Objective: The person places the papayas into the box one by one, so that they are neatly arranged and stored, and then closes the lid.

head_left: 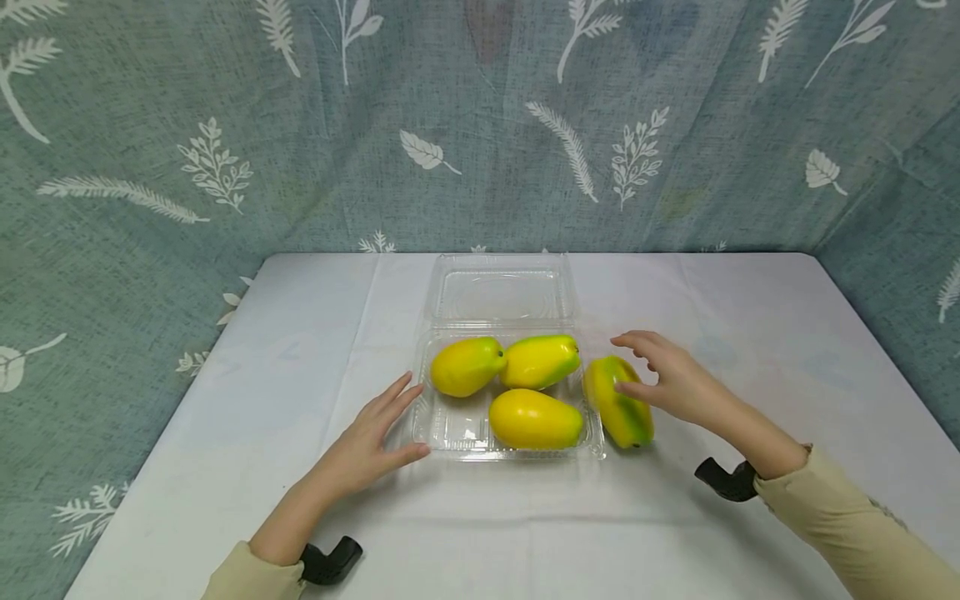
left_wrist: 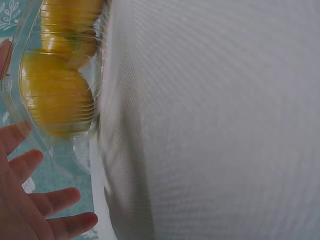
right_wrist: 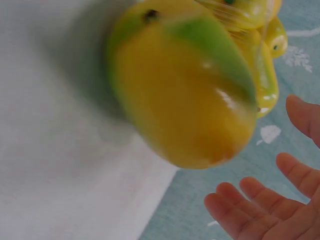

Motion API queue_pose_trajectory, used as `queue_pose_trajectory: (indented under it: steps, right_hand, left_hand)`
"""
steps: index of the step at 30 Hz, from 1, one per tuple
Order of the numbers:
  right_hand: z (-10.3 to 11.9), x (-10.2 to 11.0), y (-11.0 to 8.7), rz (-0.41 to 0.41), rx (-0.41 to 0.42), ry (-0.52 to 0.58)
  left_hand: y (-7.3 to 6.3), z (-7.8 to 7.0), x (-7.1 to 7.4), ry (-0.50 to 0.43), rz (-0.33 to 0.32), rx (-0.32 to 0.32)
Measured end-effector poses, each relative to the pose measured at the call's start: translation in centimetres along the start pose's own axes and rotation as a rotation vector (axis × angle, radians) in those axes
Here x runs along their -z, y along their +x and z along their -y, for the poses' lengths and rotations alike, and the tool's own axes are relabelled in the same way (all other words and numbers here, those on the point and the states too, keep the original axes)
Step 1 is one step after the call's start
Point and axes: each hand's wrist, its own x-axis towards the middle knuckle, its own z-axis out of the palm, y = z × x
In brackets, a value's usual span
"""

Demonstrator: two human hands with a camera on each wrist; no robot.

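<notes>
A clear plastic clamshell box (head_left: 453, 433) lies with its lid folded back on the table. Inside are three yellow-green papayas: one at the back left (head_left: 465, 367), one at the back right (head_left: 542, 362) and one at the front right (head_left: 535, 419). Another papaya (head_left: 618, 404) lies outside, against the box's right side. My left hand (head_left: 369, 442) is at the box's left edge, fingers spread; whether it touches the rim I cannot tell. My right hand (head_left: 671, 375) hovers by the outer papaya, thumb overlapping it in the head view. In the right wrist view, the fingers (right_wrist: 257, 200) stand apart from that papaya (right_wrist: 185, 90).
The transparent lid (head_left: 502, 296) extends toward the table's far edge. A white cloth (head_left: 525, 533) covers the table. Behind and at the sides hangs a grey-green leaf-patterned curtain (head_left: 480, 167). Black camera mounts (head_left: 330, 562) sit at both wrists.
</notes>
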Motion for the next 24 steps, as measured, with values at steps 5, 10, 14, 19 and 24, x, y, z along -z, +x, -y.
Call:
queue_pose_trajectory:
  steps: [5, 10, 14, 19, 24]
  right_hand:
    - [-0.7, -0.7, -0.4, -0.004, -0.025, 0.016]
    - [-1.1, -1.3, -0.8, 0.020, -0.060, 0.032]
    - [-1.3, -1.6, -1.0, 0.041, -0.095, 0.061]
    - [-1.4, -2.0, -1.0, 0.048, -0.111, 0.082]
    - [-1.6, -2.3, -1.0, 0.076, -0.160, 0.127]
  left_hand:
    - [0.1, 0.0, -0.1, 0.005, -0.005, -0.005]
    - [0.1, 0.1, -0.1, 0.004, -0.001, -0.005]
    - [0.2, 0.1, -0.1, 0.002, 0.000, -0.007]
    - [0.2, 0.0, -0.1, 0.000, 0.000, -0.006]
    - [0.2, 0.0, -0.1, 0.000, 0.001, -0.006]
